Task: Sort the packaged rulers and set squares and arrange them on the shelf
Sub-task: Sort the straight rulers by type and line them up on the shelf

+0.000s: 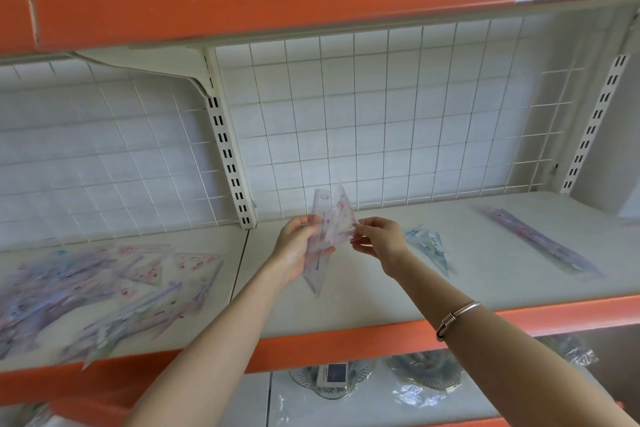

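1. Head view: right of the slotted post (230,163), just above the shelf (346,298), the left hand (298,246) grips a packet of set squares (332,222) and the right hand (381,243) pinches its corner.
2. Best to check the type, then lay it flat; the wrapper looks slippery.
3. Farther right of the post lie a set square (429,246) and a ruler (540,243). Left of it is the unsorted pile (97,291), out of the way.

Both my hands hold packaged set squares above the shelf (346,295).
My left hand (298,246) grips the set squares (330,222); my right hand (379,239) pinches their edge.
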{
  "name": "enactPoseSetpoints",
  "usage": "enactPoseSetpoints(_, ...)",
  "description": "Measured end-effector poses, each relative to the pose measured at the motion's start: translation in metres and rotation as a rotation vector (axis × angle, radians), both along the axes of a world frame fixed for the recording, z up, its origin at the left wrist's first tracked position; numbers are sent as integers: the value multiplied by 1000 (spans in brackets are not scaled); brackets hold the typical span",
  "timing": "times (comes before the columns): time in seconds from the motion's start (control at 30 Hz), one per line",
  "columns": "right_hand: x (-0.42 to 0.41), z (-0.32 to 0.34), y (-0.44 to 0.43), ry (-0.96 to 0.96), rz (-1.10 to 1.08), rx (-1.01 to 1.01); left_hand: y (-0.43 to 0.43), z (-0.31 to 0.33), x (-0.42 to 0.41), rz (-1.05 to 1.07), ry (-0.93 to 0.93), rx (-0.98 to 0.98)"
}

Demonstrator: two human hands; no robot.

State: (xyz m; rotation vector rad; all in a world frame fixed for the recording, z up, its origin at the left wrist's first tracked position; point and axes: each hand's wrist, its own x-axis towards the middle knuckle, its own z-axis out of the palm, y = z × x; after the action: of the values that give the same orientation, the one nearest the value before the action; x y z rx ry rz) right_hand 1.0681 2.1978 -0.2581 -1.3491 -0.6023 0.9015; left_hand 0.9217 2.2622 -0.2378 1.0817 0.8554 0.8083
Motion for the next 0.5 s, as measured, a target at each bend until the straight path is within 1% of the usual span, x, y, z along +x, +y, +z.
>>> enactPoseSetpoints(0.1, 6, 1, -3, 60, -33, 20, 5, -1, 4, 1, 45, 2)
enactPoseSetpoints(0.2, 8, 5, -5, 102, -32, 29, 9, -1, 7, 22, 95, 55)
enactPoseSetpoints(0.3, 5, 8, -6, 116, -11, 36, 12, -1, 10, 11, 69, 52)
enactPoseSetpoints(0.43, -1, 11, -2, 130, 11, 38, 18, 0, 7, -21, -14, 60)
enactPoseSetpoints(0.5, -6, 11, 0, 118, 22, 34, 24, 0, 3, -18, -10, 77)
